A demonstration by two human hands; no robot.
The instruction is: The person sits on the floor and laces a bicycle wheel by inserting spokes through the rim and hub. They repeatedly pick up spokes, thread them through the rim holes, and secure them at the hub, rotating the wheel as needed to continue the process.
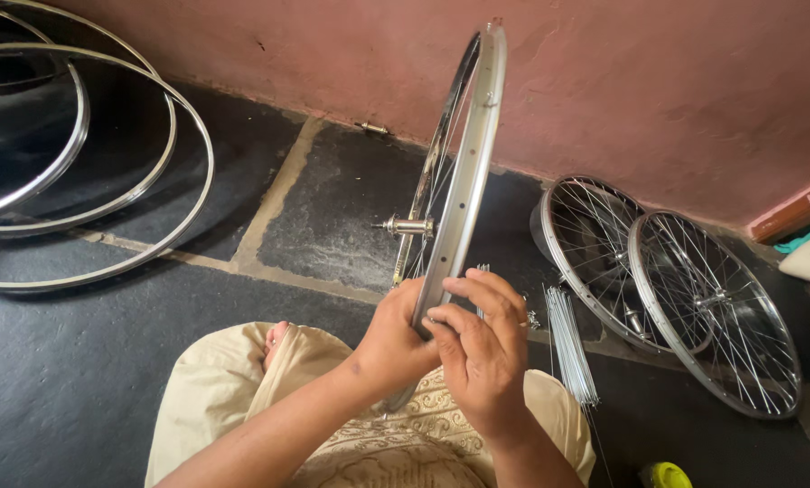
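Together both hands — left hand (396, 339), right hand (482, 357) — grip the upright wheel rim (472, 154).

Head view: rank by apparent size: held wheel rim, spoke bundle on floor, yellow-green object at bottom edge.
1. Held wheel rim, though it is nearest the camera, which inflates it.
2. Spoke bundle.
3. Yellow-green object, cut off by the frame.

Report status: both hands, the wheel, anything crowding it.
Left hand and right hand both grip the upright wheel rim at its lower edge. Hub axle points left. Loose spokes and finished wheels lie right, apart.
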